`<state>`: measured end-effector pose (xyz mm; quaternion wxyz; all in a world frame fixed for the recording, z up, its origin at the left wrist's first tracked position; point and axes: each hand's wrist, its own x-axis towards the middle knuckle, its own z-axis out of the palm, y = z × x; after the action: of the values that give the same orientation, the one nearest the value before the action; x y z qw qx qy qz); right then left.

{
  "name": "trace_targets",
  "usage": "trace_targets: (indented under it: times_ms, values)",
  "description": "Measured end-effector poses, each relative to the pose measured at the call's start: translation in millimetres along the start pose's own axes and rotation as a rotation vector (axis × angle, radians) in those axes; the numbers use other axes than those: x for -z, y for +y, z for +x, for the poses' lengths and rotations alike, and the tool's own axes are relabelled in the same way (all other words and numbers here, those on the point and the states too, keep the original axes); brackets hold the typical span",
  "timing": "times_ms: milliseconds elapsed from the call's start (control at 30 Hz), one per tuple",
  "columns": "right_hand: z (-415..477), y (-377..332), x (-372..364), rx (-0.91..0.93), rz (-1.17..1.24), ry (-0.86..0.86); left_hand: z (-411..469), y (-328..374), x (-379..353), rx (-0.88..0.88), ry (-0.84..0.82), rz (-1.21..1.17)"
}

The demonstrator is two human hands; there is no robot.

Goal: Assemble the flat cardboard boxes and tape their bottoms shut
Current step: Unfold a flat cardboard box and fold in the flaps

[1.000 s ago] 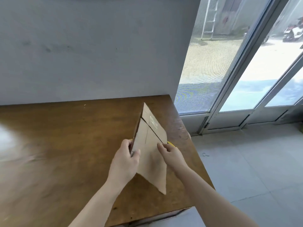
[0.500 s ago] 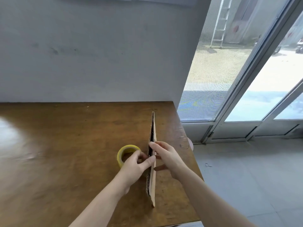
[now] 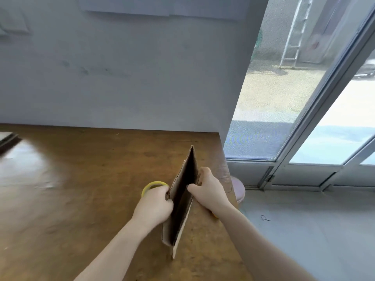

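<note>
A flat brown cardboard box (image 3: pixel 180 203) stands on edge above the wooden table (image 3: pixel 81 189), its two walls spread a little so the dark inside shows. My left hand (image 3: pixel 155 205) grips the left wall near its middle. My right hand (image 3: pixel 209 191) grips the right wall, thumb inside the gap. A yellow tape roll (image 3: pixel 151 187) lies on the table just beyond my left hand, partly hidden by it.
The table's right edge runs close to my right forearm. A pink round stool (image 3: pixel 238 188) stands beside that edge on the grey floor. Glass doors fill the right side. A grey wall backs the table. A flat object (image 3: pixel 8 137) lies at the far left.
The box turned from showing its flat face to standing edge-on, and its walls have since parted into a narrow opening. The tape roll came into sight.
</note>
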<state>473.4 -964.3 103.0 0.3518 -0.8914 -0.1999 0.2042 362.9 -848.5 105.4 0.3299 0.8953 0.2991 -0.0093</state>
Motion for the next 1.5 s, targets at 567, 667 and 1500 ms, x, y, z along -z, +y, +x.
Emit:
trace_targets:
  times_ms: [567, 667, 1500]
  values:
    - [-3, 10, 17, 0.060, -0.204, -0.248, 29, -76, 31, 0.295, 0.205, -0.400]
    - [-4, 9, 16, 0.098, -0.289, -0.227, 40, -81, 31, 0.349, 0.251, -0.553]
    - [-14, 38, 4, 0.472, -0.296, -0.005, 44, -70, 29, 0.200, 0.248, -0.483]
